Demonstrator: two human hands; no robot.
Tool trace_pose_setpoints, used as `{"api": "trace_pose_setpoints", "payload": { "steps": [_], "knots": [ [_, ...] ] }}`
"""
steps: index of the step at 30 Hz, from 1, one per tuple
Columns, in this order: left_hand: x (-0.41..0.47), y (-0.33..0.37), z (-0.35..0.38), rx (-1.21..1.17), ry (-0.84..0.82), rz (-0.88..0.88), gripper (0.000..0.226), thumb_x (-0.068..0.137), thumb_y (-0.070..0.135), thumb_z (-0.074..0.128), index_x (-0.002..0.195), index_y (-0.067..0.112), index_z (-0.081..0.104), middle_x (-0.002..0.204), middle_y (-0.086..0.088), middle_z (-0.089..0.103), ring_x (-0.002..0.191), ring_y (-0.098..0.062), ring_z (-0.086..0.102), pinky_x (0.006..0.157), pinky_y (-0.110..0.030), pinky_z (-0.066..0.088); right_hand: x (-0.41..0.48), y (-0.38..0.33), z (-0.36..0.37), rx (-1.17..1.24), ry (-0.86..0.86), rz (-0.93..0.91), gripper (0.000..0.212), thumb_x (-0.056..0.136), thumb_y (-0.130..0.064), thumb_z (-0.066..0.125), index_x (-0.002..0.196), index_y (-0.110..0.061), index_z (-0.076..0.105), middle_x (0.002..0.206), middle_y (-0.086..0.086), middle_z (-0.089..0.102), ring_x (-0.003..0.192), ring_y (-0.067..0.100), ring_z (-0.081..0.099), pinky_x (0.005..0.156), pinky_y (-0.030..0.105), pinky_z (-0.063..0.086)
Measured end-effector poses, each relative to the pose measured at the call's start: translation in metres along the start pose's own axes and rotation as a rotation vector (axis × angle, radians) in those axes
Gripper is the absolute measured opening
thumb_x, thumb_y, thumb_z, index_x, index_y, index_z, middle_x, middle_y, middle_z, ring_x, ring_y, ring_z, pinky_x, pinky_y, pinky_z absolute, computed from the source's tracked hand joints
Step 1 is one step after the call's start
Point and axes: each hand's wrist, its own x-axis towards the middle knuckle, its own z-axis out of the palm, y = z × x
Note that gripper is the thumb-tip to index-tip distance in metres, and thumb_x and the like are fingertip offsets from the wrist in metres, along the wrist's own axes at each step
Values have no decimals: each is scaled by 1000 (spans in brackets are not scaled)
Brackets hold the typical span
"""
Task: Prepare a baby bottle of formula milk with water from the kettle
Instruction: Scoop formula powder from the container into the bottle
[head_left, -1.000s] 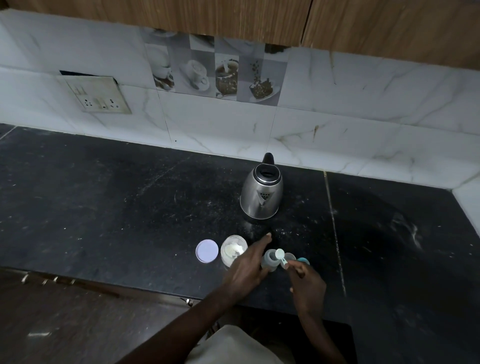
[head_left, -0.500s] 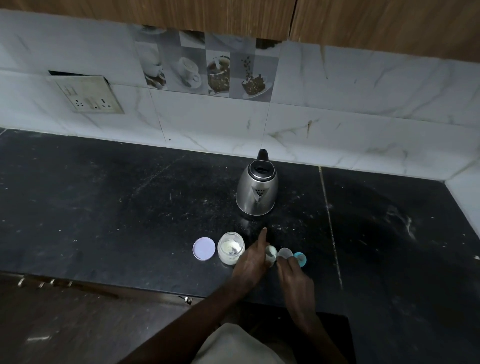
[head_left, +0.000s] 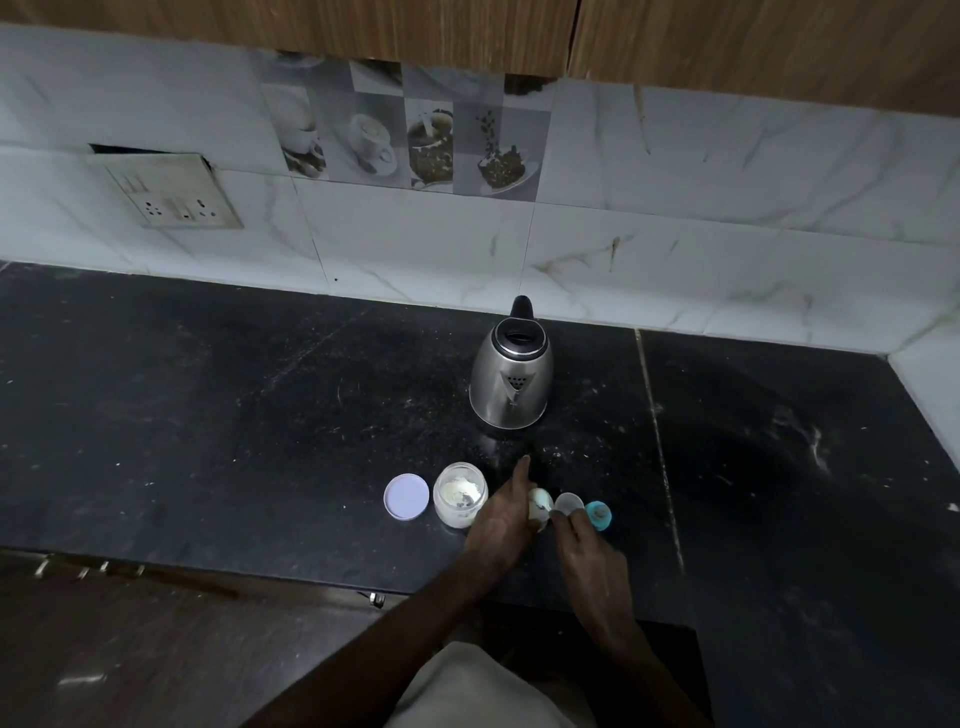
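A steel kettle (head_left: 511, 379) stands at the back of the black counter (head_left: 208, 415). In front of it an open jar of formula powder (head_left: 460, 493) stands next to its lilac lid (head_left: 407, 496). My left hand (head_left: 496, 525) grips the small baby bottle (head_left: 540, 506), with the index finger pointing towards the kettle. My right hand (head_left: 587, 545) pinches a small white scoop (head_left: 551, 513) at the bottle's mouth; the scoop is mostly hidden. A clear cap (head_left: 570, 502) and a teal teat ring (head_left: 598, 514) lie just right of the bottle.
A marble-tiled wall with a socket plate (head_left: 171, 192) runs behind the counter. The counter's front edge (head_left: 260, 561) lies close below the jar and lid. Wooden cabinets hang above. The counter turns a corner at the far right (head_left: 924, 395).
My right hand has lowered the scoop from above the bottle down to its mouth. My left hand has stayed on the bottle. The head view has shifted slightly.
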Motion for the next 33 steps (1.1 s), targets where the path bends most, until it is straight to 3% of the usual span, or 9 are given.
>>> {"api": "trace_pose_setpoints", "payload": {
  "steps": [10, 13, 15, 17, 20, 23, 26, 29, 33],
  "knots": [
    [1, -1, 2, -25, 11, -7, 100, 89, 15, 77, 166, 13, 13, 144, -3, 62, 130, -22, 59, 101, -30, 46, -2, 4, 2, 66, 1, 24, 44, 81, -13, 86, 121, -16, 67, 111, 2, 63, 66, 15, 66, 52, 30, 57],
    [-1, -1, 2, -41, 19, 3, 99, 90, 20, 77, 166, 14, 15, 144, -4, 61, 130, -22, 60, 101, -33, 47, 0, 4, 1, 142, 124, 61, 30, 88, -10, 77, 117, -18, 70, 110, 1, 64, 72, 17, 69, 54, 33, 58],
    [-5, 2, -1, -69, 39, 23, 96, 90, 28, 75, 166, 16, 17, 147, -2, 60, 131, -21, 59, 103, -33, 48, 6, -1, -8, 349, 248, 217, 25, 91, -6, 73, 112, -20, 75, 104, -1, 67, 79, 16, 70, 64, 34, 60],
    [-7, 1, -7, -96, 82, 48, 85, 94, 32, 65, 165, 19, 20, 151, 0, 57, 134, -20, 56, 106, -35, 47, 14, -7, -20, 757, 265, 489, 24, 91, -6, 74, 108, -22, 79, 96, -4, 71, 71, 14, 71, 65, 37, 61],
    [-7, -6, -24, -143, 184, 75, 75, 91, 15, 52, 161, 21, 28, 148, 5, 60, 130, -14, 60, 106, -36, 50, 26, -13, -33, 1263, 173, 878, 16, 91, -6, 75, 103, -16, 80, 85, 3, 78, 57, 14, 69, 53, 26, 55],
    [0, -19, -48, -193, 354, 69, 79, 79, -3, 46, 155, 18, 39, 141, 5, 66, 127, -12, 63, 104, -31, 51, 35, -15, -44, 1490, 102, 1010, 16, 89, -1, 76, 104, -7, 78, 78, 8, 76, 55, 11, 62, 50, 21, 47],
    [1, -30, -68, -214, 461, 3, 79, 74, -4, 40, 151, 13, 44, 140, 1, 68, 121, -17, 68, 95, -22, 50, 43, -21, -55, 1584, 18, 1043, 14, 90, -2, 75, 102, -9, 78, 79, 7, 74, 59, 10, 61, 56, 22, 45],
    [-1, -46, -74, -202, 498, -90, 82, 72, -16, 44, 150, 10, 45, 141, -1, 67, 120, -19, 68, 88, -1, 37, 54, -35, -65, 1544, -61, 922, 12, 91, -3, 75, 101, -9, 77, 78, 8, 72, 55, 8, 59, 51, 20, 46],
    [-8, -67, -73, -206, 533, -204, 80, 72, -18, 51, 147, 11, 48, 139, -2, 68, 119, -23, 69, 92, -18, 45, 74, -65, -63, 1251, -151, 663, 9, 91, -8, 76, 100, -10, 78, 81, 5, 76, 53, 9, 62, 48, 21, 48]
  ]
}}
